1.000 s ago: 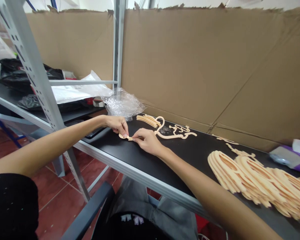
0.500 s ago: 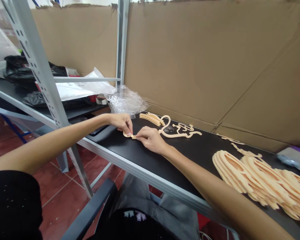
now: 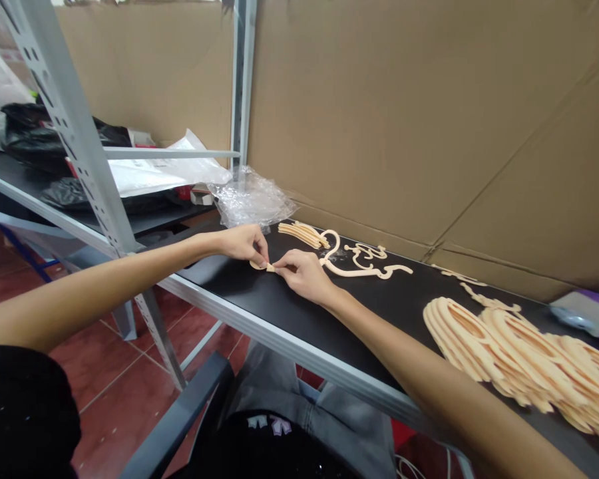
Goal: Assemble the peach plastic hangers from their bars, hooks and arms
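Note:
My left hand [image 3: 248,243] is closed in a pinch on a small, pale, wood-coloured curved piece [image 3: 257,265] just above the black tabletop [image 3: 259,306]. Facing it, my right hand [image 3: 307,274] pinches the small pale end piece [image 3: 271,268] between thumb and fingertips. The two pieces meet between my fingertips; whether they are joined cannot be made out. Just beyond my right hand lies a long S-shaped pale strip [image 3: 349,272]. Beside it are a bundle of thin pale strips [image 3: 302,233] and some scroll-shaped pieces [image 3: 367,254].
Stacks of pale looped pieces [image 3: 479,339] cover the right side. Crumpled clear plastic [image 3: 252,199] sits at the back left, near a metal shelf post [image 3: 87,140]. A cardboard sheet [image 3: 404,120] walls off the back. A purple-and-grey box [image 3: 586,313] stands far right.
Both hands have shifted very slightly to the right, still pinching the small pieces. The long S-shaped strip's free end reaches a little further right. The view has tilted slightly.

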Motion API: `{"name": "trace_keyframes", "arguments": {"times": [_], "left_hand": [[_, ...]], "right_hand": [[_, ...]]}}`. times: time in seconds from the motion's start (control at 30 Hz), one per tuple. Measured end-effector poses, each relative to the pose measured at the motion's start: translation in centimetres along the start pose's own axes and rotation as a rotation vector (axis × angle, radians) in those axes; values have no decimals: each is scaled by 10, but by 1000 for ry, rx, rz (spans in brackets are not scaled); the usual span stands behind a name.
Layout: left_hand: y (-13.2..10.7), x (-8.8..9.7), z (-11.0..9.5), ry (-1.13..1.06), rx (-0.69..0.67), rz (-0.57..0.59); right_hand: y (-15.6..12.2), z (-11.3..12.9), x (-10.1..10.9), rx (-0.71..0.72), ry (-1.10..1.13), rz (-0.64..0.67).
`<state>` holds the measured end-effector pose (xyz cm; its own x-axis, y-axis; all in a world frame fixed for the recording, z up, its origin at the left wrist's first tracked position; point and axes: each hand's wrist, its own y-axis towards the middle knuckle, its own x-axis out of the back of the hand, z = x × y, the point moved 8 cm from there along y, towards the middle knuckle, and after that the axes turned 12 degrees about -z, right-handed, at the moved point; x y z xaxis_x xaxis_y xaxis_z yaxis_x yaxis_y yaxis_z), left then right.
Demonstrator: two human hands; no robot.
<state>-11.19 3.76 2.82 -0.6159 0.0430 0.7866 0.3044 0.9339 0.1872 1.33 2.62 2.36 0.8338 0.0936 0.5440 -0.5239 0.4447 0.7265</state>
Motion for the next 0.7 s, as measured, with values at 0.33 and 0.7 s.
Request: {"name": "trace_keyframes", "arguments": {"times": [0.33, 0.7], "left_hand": [[-54, -3, -37, 561, -95, -509], [-61, -3, -31, 629, 13, -539]], "right_hand": [[1, -2, -1, -52, -28, -14], [3, 8, -4, 32, -150, 42]]}}
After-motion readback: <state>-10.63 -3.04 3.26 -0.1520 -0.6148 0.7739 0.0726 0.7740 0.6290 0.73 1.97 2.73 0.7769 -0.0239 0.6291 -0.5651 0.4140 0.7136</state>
